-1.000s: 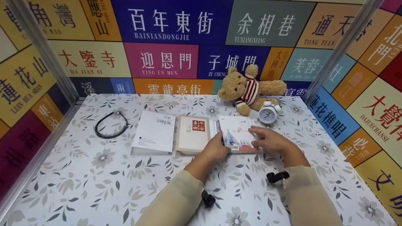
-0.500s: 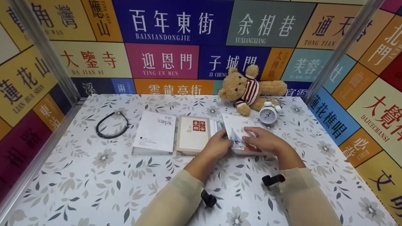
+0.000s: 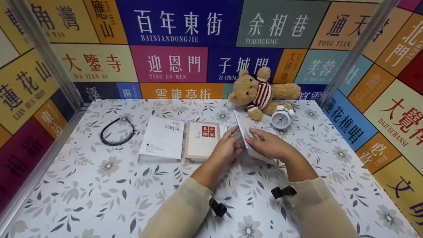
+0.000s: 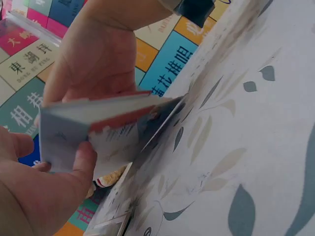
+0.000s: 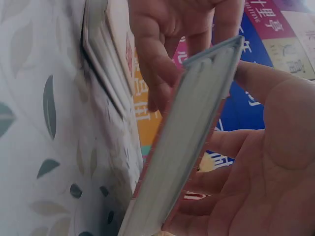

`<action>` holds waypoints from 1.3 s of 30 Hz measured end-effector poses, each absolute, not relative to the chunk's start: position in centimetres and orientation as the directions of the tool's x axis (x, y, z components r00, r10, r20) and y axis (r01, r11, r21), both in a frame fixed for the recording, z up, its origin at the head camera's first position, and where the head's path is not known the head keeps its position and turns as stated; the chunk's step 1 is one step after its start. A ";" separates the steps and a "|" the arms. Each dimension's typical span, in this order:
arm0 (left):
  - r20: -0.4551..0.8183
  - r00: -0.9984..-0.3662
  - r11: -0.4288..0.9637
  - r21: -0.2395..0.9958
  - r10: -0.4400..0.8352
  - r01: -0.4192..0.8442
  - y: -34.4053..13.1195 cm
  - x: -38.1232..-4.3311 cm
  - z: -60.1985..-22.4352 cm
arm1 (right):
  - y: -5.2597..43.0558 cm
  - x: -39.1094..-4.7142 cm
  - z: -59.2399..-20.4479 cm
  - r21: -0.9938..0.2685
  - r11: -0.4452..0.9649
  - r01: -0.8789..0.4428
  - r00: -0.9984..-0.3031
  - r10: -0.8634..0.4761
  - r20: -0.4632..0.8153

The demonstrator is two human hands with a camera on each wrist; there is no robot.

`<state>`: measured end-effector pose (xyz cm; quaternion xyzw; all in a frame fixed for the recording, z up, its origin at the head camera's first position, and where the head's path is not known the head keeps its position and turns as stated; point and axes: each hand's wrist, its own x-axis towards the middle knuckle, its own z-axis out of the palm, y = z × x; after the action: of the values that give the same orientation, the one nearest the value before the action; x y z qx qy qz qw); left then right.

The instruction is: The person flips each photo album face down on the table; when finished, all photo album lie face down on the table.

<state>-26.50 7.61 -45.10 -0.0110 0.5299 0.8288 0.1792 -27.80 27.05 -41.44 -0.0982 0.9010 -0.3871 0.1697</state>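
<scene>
A small hardcover book (image 3: 244,123) with a picture cover stands tilted on the table, its left side raised. My right hand (image 3: 269,145) holds it from the right, fingers spread along one cover in the right wrist view. From the left, my left hand (image 3: 227,146) grips near the spine. In the left wrist view its thumb presses the book's blue and red cover (image 4: 115,145). The page edges of the book (image 5: 184,142) face the right wrist camera. Left of the hands lies a beige book (image 3: 202,142) with a red square print.
A white book (image 3: 162,140) lies left of the beige one. Farther left is a black headband (image 3: 117,143). Behind the hands a teddy bear (image 3: 263,94) in a striped sweater lies by the wall, with a white alarm clock (image 3: 281,119) before it.
The picture-cover book has gone from lying flat to standing tilted, its left edge lifted. My right hand has moved left over its cover, and my left fingers have come up along the raised edge.
</scene>
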 end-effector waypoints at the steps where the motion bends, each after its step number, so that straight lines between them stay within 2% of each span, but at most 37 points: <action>1: -0.206 -0.935 -0.384 0.870 0.289 -0.310 7.5 -26.6 -45.1 | 26.9 -27.7 -41.2 -0.740 0.670 -0.053 -0.927 -0.308 -0.213; 4: -0.183 -0.938 -0.373 0.882 0.296 -0.289 7.3 -26.6 -45.1 | 26.3 -27.4 -40.8 -0.787 0.614 -0.066 -0.940 -0.303 -0.157; 9: -0.094 -0.963 -0.274 0.948 0.251 -0.163 7.3 -26.3 -44.5 | 25.6 -27.0 -40.2 -0.887 0.459 -0.055 -0.960 -0.269 -0.080; 15: -0.007 -0.970 -0.211 0.976 0.242 -0.060 7.4 -26.1 -44.1 | 25.7 -27.3 -40.3 -0.966 0.259 0.005 -0.964 -0.255 -0.074; 21: -0.021 -0.960 -0.245 0.965 0.279 -0.092 7.5 -26.1 -44.6 | 26.8 -27.9 -40.7 -0.963 0.265 0.047 -0.962 -0.248 -0.116; 29: -0.155 -0.928 -0.325 0.907 0.338 -0.269 7.5 -26.4 -45.0 | 27.1 -28.4 -41.6 -0.951 0.302 0.065 -0.962 -0.235 -0.141; 36: -0.142 -0.928 -0.162 0.965 0.343 -0.207 7.4 -26.0 -44.7 | 26.8 -28.4 -42.2 -0.976 0.215 0.033 -0.967 -0.239 -0.085; 39: -0.156 -0.917 -0.175 0.956 0.368 -0.234 7.4 -26.0 -45.0 | 27.2 -28.4 -42.3 -0.981 0.193 0.007 -0.978 -0.205 -0.047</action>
<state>-26.02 7.44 -45.03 0.0549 0.6112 0.7647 0.1967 -28.43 27.20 -42.27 -0.0643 0.7679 -0.6319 0.0838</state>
